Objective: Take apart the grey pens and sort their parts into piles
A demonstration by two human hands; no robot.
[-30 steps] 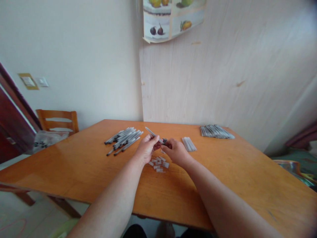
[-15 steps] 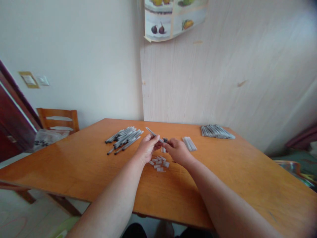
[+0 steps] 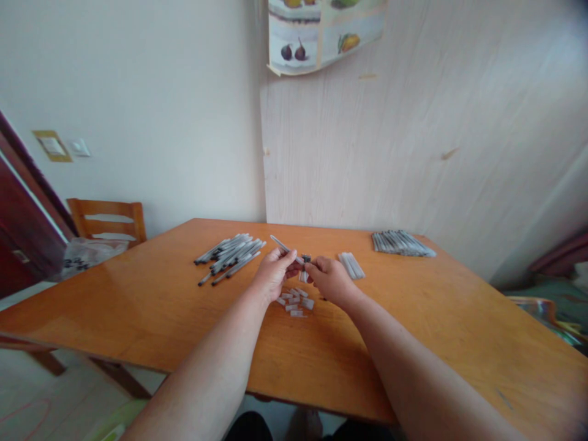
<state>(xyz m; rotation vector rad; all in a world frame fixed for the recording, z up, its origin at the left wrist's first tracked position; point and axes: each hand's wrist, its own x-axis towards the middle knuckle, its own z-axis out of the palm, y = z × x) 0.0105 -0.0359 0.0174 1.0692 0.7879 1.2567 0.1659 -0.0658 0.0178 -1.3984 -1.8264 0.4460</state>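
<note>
My left hand (image 3: 274, 269) is closed around a slim grey pen (image 3: 281, 245), whose far end points up and left. At the pen's near end, my right hand (image 3: 328, 274) pinches with thumb and finger; the tip between them is hidden. Below my hands lie several small clear-white caps (image 3: 294, 300) in a loose heap. Behind the fingers, some short white pieces with dark ends (image 3: 304, 275) are partly covered. Right of my right hand rests a bundle of clear tubes (image 3: 351, 265).
A pile of grey pens with black ends (image 3: 234, 254) lies to the left on the wooden table (image 3: 193, 324). A neat row of pens (image 3: 402, 243) sits at the back right. A wooden chair (image 3: 108, 211) with a plastic bag (image 3: 87, 254) stands beyond the left edge.
My right hand has shifted very slightly to the right along the pen's near end. My left hand keeps its hold, and the piles lie as before.
</note>
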